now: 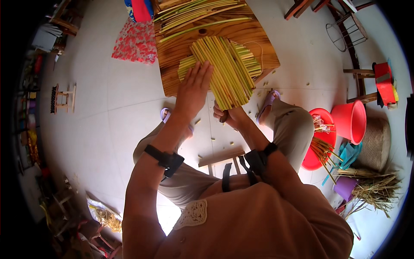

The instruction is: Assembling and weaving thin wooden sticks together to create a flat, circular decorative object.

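Observation:
A mat of pale green-yellow stalks [225,75], its top layer crossing a lower one [253,62], lies on the wooden board [170,73] and overhangs its near edge. My left hand [194,90] rests on the left part of the mat, fingers stretched out and pressed lightly against the stalks. Below the mat's near end, my right hand [233,117] has its fingers curled round a short dark handle [223,116]; whatever the handle belongs to is hidden under the stalks. Loose long stalks [202,12] lie along the board's far end.
Stalk offcuts litter the floor between my feet. At right stand a red basin [321,159] holding stalks, a red bucket [350,121], a woven basket [374,146], a purple pot [345,186] and dry straw [379,190]. A red-patterned sheet [133,43] lies beside the board. A small stool [64,98] is at left.

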{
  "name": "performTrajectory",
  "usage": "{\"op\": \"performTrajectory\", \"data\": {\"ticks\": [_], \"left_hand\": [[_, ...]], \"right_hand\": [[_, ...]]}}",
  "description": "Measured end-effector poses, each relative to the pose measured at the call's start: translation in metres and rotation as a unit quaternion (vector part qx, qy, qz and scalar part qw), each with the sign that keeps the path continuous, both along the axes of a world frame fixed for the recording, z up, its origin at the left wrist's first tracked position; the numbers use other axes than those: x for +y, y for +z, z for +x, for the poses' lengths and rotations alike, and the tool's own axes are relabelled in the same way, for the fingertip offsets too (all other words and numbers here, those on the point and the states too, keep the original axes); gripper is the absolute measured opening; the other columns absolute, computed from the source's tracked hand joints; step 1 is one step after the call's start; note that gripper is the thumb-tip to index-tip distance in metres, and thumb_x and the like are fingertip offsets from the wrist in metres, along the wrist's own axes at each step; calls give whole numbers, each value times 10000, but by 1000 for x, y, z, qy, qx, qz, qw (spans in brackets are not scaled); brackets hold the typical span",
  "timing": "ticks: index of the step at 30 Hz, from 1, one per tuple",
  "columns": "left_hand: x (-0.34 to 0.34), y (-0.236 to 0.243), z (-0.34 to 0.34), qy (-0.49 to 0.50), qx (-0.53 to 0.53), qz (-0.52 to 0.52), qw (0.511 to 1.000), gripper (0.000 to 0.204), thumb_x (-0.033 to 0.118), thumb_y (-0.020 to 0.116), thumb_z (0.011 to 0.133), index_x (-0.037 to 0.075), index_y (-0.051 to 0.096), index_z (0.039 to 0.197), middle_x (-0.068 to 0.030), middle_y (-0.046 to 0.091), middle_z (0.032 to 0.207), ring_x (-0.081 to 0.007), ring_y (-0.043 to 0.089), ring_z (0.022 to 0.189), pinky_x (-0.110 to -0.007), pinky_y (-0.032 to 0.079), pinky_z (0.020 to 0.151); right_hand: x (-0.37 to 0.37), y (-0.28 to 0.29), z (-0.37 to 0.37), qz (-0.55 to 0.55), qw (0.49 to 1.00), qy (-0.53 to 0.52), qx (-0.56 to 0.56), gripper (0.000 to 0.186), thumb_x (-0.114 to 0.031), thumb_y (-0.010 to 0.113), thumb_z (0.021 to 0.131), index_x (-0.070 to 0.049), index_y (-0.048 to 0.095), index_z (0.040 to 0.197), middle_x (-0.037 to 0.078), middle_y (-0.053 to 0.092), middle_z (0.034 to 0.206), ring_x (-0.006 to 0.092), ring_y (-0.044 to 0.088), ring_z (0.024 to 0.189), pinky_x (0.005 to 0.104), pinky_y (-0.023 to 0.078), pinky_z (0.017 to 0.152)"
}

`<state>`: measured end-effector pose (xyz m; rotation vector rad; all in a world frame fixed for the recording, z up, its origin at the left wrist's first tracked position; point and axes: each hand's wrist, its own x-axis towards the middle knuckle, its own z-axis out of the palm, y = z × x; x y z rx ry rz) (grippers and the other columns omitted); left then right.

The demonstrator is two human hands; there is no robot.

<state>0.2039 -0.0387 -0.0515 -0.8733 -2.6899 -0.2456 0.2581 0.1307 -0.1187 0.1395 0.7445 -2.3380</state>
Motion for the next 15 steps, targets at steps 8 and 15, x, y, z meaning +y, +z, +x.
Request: {"op": "performTrajectory", "data": {"ticks": [8,15], "left_hand": [[2,-2,-1,-19,57,13,998,575,34,518,841,4,436,1409,-144,458,1453,-328,434,1347,-446,361,1120],[7,16,7,3,49,45,998,556,14,530,848,5,447,1398,-144,475,1434,-303,456,1331,-390,424,1075]], "right_hand": [[5,-1,2,17,989,-140,-39,229,-318,531,976,-129,536,848,-11,447,640,126,405,564,287,358,570],[8,37,0,202,947,-246,34,167,-259,513,995,-97,554,989,-1,560,751,101,494,567,233,371,490]]}}
